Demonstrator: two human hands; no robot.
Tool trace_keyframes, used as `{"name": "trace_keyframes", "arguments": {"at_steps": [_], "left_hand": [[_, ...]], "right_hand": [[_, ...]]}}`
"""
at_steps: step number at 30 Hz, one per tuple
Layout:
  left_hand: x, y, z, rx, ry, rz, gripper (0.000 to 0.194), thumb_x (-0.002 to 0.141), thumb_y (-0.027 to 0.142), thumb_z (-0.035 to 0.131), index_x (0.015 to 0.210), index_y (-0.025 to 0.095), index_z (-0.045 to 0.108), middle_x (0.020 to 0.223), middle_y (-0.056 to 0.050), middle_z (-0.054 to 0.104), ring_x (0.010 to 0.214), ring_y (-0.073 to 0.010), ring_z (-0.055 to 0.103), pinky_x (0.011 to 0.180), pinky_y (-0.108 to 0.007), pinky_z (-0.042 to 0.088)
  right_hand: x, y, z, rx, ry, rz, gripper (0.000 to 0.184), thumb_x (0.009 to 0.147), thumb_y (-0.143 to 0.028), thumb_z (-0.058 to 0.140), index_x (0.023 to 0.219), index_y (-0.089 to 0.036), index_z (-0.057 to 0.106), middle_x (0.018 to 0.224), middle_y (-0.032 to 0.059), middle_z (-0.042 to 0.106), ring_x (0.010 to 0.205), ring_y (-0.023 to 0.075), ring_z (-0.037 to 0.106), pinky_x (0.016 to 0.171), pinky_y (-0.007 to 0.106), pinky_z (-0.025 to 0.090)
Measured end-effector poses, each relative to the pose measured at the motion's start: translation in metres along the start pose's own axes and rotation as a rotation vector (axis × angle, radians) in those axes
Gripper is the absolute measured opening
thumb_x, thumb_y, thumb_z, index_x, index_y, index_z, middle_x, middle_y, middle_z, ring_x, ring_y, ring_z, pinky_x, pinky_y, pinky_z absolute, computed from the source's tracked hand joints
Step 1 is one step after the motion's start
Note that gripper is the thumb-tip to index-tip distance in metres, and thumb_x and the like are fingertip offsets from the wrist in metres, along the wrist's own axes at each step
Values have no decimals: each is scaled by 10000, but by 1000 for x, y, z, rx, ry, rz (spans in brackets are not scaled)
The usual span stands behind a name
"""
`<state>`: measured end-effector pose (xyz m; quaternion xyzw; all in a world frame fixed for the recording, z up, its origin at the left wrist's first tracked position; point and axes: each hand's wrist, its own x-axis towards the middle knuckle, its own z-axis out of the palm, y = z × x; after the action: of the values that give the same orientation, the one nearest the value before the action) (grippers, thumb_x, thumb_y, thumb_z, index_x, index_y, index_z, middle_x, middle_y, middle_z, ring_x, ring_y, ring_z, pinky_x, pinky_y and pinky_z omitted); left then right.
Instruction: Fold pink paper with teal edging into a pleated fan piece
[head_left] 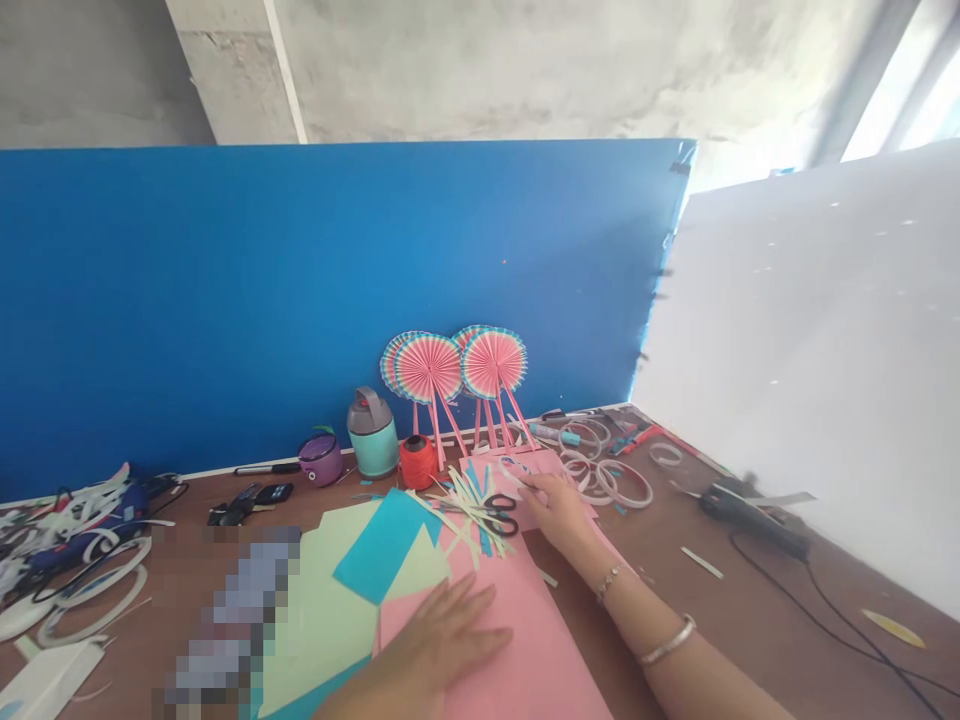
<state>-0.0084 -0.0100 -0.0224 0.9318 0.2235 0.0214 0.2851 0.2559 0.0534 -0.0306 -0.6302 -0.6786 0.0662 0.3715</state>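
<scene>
My left hand (446, 640) lies flat with spread fingers on a large pink paper sheet (525, 630). My right hand (559, 515) reaches forward over smaller pink paper (551, 465), its fingertips drawn together beside a small clear ring (515, 467); what they pinch, if anything, I cannot make out. Left of that hand, scissors with black handles (501, 515) rest on a heap of pale green and blue paper strips (469, 500). Pale green sheets (322, 570) and a blue sheet (382, 545) lie left of the pink one.
Round pleated paper fans (429, 368) on pink sticks lean against the blue panel (262, 300). Before it stand a teal pot (373, 440), a red container (418, 462) and a purple cup (321, 458). Tape rings (624, 484) and a corded black tool (757, 515) lie right.
</scene>
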Motion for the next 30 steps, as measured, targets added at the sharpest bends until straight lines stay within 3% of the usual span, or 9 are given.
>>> {"name": "trace_keyframes", "arguments": {"at_steps": [4,9,15,18,21,23,26,30], "left_hand": [[5,-3,7,11,-64,49,622,841,576,493,1408,391,318,1534,-48,180,1387,-373,105,1070,-655,80],[5,-10,9,33,-19,8,645,805,577,548,1392,429,324,1525,-30,207,1383,-374,144,1055,-675,64],[10,-22,21,-7,12,56,533,826,583,505,1336,457,413,1485,-26,304,1364,-363,236,1062,-660,95],[11,-27,27,6,98,93,493,848,553,494,1326,458,427,1461,-22,356,1355,-366,257,1053,-658,164],[9,-27,25,34,225,69,657,747,578,614,1351,401,425,1484,-36,323,1365,-367,239,1070,-595,240],[5,-23,20,39,372,-34,724,726,539,653,1378,341,408,1501,-63,293,1374,-359,231,1078,-567,262],[-1,-15,8,10,580,-253,503,874,332,488,1371,346,413,1508,-32,299,1368,-287,293,1077,-517,314],[-5,-18,-4,-129,855,-407,485,879,221,394,1347,343,436,1555,-2,143,1294,-257,426,970,-407,478]], "right_hand": [[-1,-2,-1,42,9,-4,315,885,-253,415,980,-191,709,1024,69,709,922,213,620,788,305,468],[-3,-1,0,-36,9,39,276,830,-181,463,949,-165,711,998,93,710,955,246,608,877,374,420],[-4,3,5,-105,-37,51,309,745,-110,518,996,-172,687,1049,62,688,971,197,604,835,272,447],[-3,4,2,-169,15,105,379,763,-101,488,1108,-146,639,1126,97,643,1057,230,555,914,321,412],[-2,4,-3,-232,70,157,409,777,-89,467,1161,-110,604,1222,150,568,1148,280,478,964,383,365],[-3,3,-7,-286,98,188,400,787,-90,467,1166,-103,597,1266,164,526,1169,298,451,952,396,366],[-4,0,-10,-380,111,225,376,801,-110,485,1159,-126,598,1270,149,524,1151,296,458,918,391,381],[-4,-1,-11,-420,93,256,361,814,-152,510,1164,-148,596,1269,133,532,1145,288,465,904,395,380]]}}
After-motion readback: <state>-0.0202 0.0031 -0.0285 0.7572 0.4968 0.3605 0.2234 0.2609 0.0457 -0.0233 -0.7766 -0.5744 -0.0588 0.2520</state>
